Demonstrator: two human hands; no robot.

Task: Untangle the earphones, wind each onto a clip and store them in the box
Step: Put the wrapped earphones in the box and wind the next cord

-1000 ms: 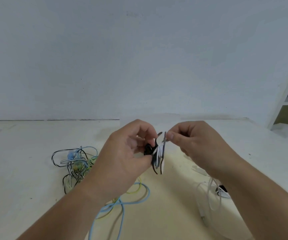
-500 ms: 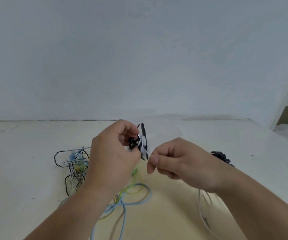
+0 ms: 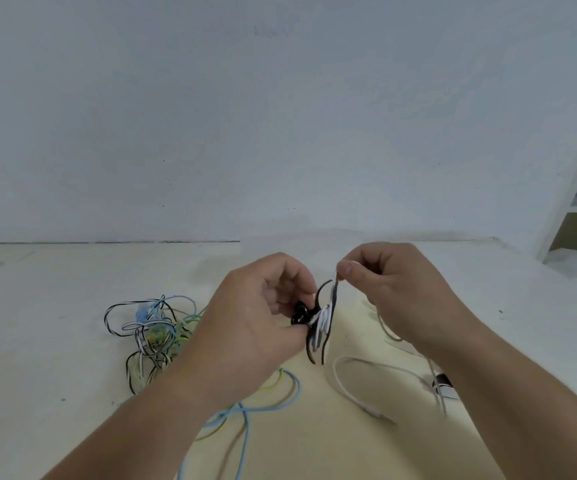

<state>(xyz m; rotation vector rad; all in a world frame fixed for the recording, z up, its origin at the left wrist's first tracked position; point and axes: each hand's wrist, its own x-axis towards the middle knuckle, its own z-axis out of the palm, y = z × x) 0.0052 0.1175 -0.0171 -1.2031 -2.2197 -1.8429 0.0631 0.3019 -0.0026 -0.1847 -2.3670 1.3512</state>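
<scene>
The right hand's [image 3: 394, 289] fingertips [image 3: 346, 270] are pinching the free end of the black-and-white striped earphone cable [image 3: 325, 317], having risen from below within the last half second. The left hand [image 3: 259, 323] is gripping the small black plastic clip [image 3: 301, 313], several turns already lying across it. Judgement: another wrap is being laid; winding is well advanced. On the cream tabletop [image 3: 55, 341], a tangled bundle of blue, green and striped cables [image 3: 155, 330] is waiting left, a white cable [image 3: 366, 365] right. No box is visible.
</scene>
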